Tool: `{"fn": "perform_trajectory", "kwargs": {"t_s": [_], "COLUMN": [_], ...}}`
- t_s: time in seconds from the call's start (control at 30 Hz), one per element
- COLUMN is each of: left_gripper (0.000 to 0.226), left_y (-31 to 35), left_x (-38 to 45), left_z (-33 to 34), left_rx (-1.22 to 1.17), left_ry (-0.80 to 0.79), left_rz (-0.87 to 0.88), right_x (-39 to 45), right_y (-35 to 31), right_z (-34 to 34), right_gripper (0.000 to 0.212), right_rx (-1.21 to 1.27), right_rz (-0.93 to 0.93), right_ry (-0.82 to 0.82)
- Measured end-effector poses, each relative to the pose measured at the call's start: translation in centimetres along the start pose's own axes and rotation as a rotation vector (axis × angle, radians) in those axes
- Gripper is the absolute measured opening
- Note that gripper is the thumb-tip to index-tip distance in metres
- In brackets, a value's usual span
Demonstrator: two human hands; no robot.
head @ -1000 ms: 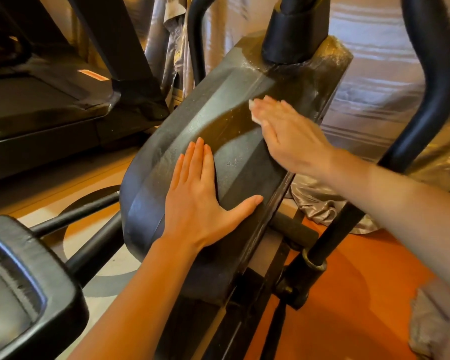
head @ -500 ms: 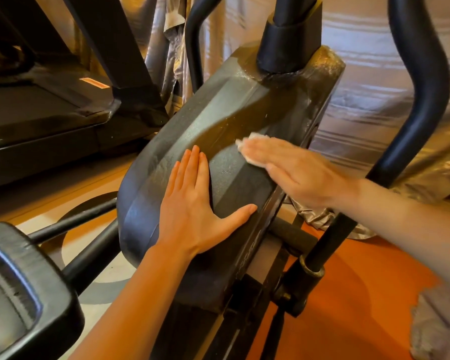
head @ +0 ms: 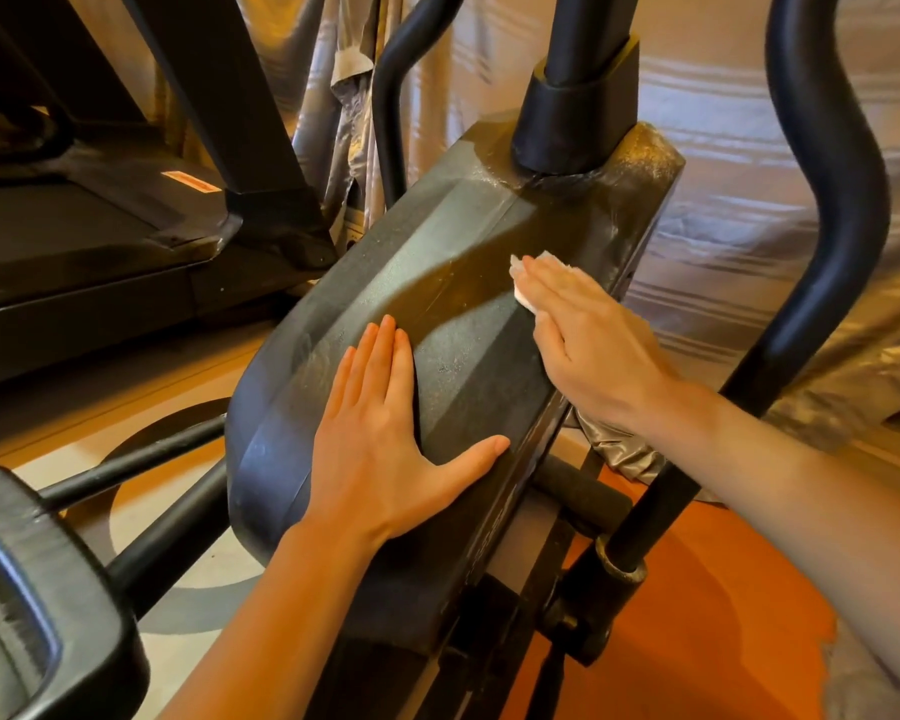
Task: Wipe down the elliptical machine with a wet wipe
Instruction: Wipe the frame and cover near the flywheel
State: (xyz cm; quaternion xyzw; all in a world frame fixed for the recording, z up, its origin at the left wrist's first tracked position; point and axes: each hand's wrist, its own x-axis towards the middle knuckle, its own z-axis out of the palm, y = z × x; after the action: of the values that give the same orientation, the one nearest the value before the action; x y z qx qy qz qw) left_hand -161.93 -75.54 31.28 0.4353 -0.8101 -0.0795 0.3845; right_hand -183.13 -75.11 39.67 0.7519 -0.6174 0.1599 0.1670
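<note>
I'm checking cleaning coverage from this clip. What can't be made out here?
- Wet wipe: mostly hidden under the right hand, head view.
- Housing under the left hand: covered by the palm.
- Pedal: cut off by the left edge.
- Handlebars' tops: beyond the top edge.

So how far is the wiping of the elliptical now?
Midway, it seems. Done: the cover shows a darker, seemingly damp band at its middle. In hand: the right hand presses the wipe flat there; the left hand rests on the cover. Left: its top corner looks dusty.
</note>
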Motion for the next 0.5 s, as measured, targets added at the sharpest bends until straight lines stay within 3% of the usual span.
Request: {"fn": "perform_trajectory", "kwargs": {"t_s": [0.23,0.4,0.5], "left_gripper": [0.120,0.119,0.119], "left_y": [0.0,-0.3,-0.2], "left_x": [0.0,0.2,0.1], "left_z": [-0.1,0.1,0.2], "left_rx": [-0.001,-0.007,0.001], "left_ry": [-0.002,0.008,-0.003], "left_rz": [-0.006,-0.009,-0.010], "right_x": [3.6,-3.7,-4.4], "right_y": [0.6,-3.1,-1.9], "right_z": [-0.1,0.8,0.6], "right_gripper": [0.049,0.052,0.050], "right_rx": [0.031,0.201,0.194], "right_rz": [0.122,-0.051,-0.155], "right_ry": [0.004,-0.012,-0.049]}}
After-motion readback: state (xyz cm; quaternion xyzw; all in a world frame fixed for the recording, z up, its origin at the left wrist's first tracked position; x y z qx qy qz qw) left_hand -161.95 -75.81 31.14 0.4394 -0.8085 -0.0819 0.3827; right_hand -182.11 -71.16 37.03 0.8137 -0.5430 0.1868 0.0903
